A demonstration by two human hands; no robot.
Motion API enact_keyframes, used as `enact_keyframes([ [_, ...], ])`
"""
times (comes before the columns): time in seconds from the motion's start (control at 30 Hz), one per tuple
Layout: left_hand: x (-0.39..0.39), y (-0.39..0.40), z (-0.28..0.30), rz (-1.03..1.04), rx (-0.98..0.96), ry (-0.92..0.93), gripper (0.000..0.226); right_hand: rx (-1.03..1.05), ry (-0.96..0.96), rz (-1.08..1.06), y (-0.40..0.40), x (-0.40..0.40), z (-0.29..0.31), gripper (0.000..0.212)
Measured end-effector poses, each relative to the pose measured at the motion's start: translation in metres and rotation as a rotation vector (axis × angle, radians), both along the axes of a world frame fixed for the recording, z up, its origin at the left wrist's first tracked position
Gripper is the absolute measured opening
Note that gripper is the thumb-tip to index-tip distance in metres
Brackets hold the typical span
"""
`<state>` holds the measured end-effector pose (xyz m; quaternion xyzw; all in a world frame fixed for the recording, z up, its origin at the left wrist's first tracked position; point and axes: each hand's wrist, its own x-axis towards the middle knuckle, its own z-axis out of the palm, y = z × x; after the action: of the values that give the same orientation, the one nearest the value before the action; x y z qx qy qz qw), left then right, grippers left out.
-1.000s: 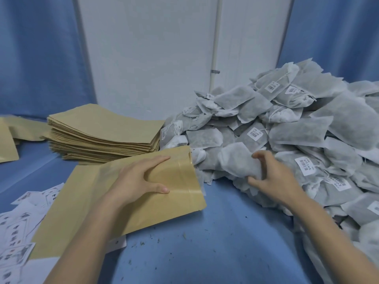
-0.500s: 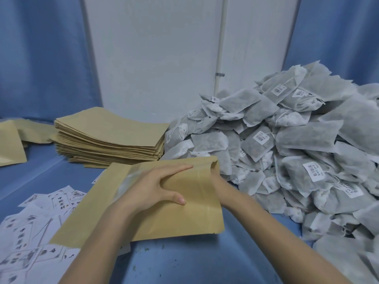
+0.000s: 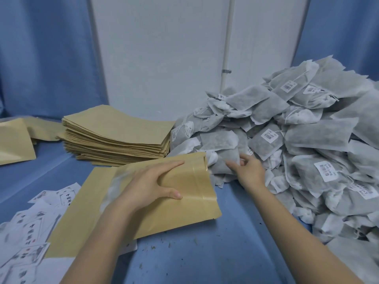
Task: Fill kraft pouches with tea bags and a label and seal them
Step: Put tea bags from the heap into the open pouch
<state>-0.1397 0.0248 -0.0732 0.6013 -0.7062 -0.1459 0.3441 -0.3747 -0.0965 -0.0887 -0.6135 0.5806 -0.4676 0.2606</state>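
A kraft pouch [image 3: 184,212] lies on the blue table with its open mouth turned right, toward the tea bag pile [image 3: 315,138]. My left hand [image 3: 147,185] grips the pouch's upper wall near the mouth, thumb and fingers spread across it. Just right of the mouth, my right hand [image 3: 249,170] is at the pile's near edge, with its fingers curled on a grey tea bag [image 3: 224,157]. Printed white labels [image 3: 30,232] lie scattered at the lower left, partly under the pouch.
A tall stack of flat kraft pouches [image 3: 114,134] stands behind the held pouch. More pouches [image 3: 14,140] lie at the far left. The pile fills the right side of the blue table [image 3: 205,253]. A white wall and blue curtains close the back.
My right hand carried a tea bag from the pile into the pouch mouth, then came back out to the pile and took hold of another bag. My left hand stayed on the pouch.
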Motion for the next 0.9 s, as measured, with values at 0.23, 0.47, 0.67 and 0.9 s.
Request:
enact_keyframes([
  [0.23,0.001,0.001,0.001,0.026,-0.007,0.017,0.08,-0.048,-0.302,0.008,0.029,-0.064,0.01,0.011],
  [0.47,-0.003,0.005,0.005,-0.013,-0.028,0.017,0.079,0.047,-0.275,0.345,0.048,-0.059,0.037,0.009],
  [0.67,-0.006,0.008,0.007,-0.152,0.003,0.052,0.077,-0.086,-0.009,0.311,0.05,-0.009,0.038,0.014],
  [0.9,0.003,0.01,0.009,-0.131,0.009,0.084,0.076,-0.302,-0.002,0.035,0.047,0.004,0.029,0.019],
])
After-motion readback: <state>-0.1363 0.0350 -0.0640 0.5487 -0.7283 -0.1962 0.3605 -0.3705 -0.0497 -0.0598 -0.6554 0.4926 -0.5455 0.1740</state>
